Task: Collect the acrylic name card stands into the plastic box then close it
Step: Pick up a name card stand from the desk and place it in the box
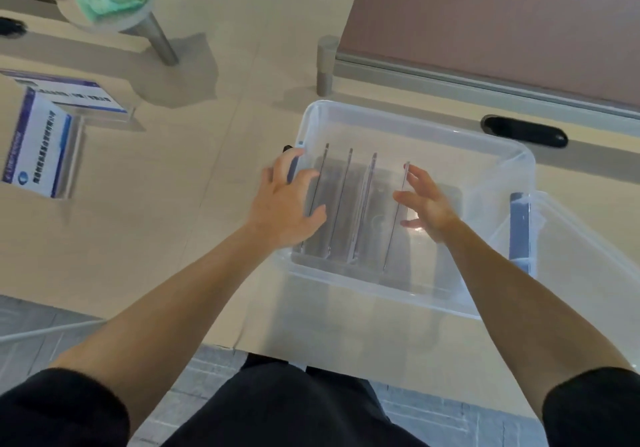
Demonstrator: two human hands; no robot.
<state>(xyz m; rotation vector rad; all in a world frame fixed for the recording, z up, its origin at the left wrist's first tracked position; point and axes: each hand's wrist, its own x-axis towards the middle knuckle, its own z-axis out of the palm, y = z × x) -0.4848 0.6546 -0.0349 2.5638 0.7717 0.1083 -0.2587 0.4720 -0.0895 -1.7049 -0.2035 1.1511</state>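
Hovering open over the plastic box [408,284], left hand [287,204] is nearer the two name card stands [38,148] at frame's left edge, well apart; right hand [427,200] also open, empty.

Clear plastic box [412,124] open, roughly four acrylic stands [362,200] upright inside

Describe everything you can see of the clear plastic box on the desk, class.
The plastic box is a translucent, rounded-corner rectangular tub, open, near the desk's front edge. Four clear acrylic stands sit upright in a row inside. A blue latch hangs on its right side, where the clear lid leans. The left hand reaches over its left rim by another latch; the right hand, fingers spread, is inside beside the rightmost stand.
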